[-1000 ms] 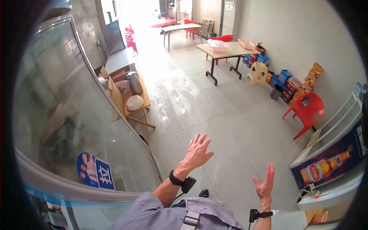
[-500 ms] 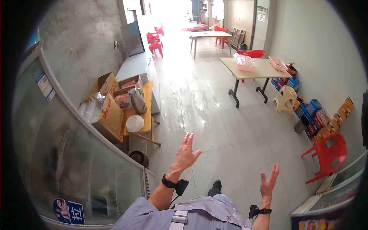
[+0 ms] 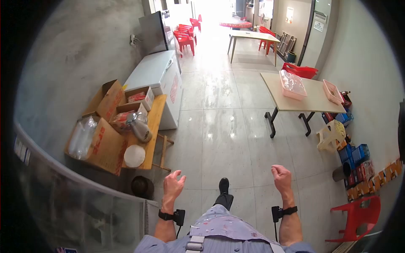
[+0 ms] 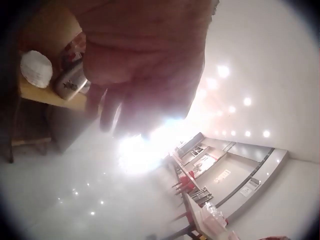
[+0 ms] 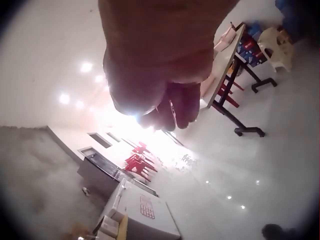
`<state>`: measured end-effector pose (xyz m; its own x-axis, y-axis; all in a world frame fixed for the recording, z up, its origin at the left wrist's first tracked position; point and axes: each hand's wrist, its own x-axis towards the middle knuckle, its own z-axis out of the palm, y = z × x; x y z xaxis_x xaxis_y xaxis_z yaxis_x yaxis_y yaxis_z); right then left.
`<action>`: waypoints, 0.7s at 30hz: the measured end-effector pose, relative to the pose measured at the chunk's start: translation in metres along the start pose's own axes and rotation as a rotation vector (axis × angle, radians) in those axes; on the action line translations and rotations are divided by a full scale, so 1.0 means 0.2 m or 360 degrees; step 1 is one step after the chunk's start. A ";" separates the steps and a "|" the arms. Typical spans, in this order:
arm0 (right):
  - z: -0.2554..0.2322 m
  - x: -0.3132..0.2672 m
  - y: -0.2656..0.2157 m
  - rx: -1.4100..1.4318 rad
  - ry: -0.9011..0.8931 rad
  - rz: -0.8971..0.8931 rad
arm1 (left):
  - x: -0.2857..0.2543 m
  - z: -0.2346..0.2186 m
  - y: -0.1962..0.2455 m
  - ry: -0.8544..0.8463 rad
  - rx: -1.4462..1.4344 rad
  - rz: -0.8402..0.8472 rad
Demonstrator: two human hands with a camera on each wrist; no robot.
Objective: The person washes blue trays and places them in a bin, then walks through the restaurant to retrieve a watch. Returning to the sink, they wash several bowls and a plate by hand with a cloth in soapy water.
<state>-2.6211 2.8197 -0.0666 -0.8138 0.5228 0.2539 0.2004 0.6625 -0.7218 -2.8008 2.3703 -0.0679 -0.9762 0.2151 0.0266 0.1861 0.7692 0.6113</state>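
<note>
Left hand: the left hand (image 3: 173,182) was raised in front of the body over the tiled floor (image 3: 228,135), fingers loosely curled and holding nothing.
Right hand: the right hand (image 3: 281,176) was also raised, fingers curled inward into a loose fist, with nothing in it.
Nearest things: a wooden side table (image 3: 155,122) stood near the left hand, bearing a metal kettle (image 3: 139,127), a white round lid (image 3: 134,156) and cardboard boxes (image 3: 101,143).
Further left: a white chest freezer (image 3: 158,76) stood behind that table.
Right side: a beige folding table (image 3: 295,99) carried two pink trays (image 3: 292,86); a red chair (image 3: 358,217) stood near the wall.
</note>
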 end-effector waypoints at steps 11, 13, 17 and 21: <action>0.23 1.95 -0.07 0.0939 0.0002 0.0068 | 2.03 0.35 0.91 0.0084 -0.0582 0.0270; 0.25 2.22 -0.10 0.1062 0.0083 0.0051 | 2.33 0.39 1.11 0.0022 -0.0618 0.0282; 0.41 2.82 -0.02 0.1379 0.0219 0.0211 | 2.95 0.62 1.36 -0.0011 -0.0942 0.0234; 0.65 3.50 0.18 0.1562 0.0178 0.0310 | 3.59 0.84 1.50 -0.0073 -0.1265 0.0014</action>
<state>-3.2551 3.1400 0.0005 -0.7489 0.6555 0.0973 -0.2544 -0.1489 -0.9556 -3.4274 2.8565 0.0019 -0.9664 0.2568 0.0121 0.0420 0.1112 0.9929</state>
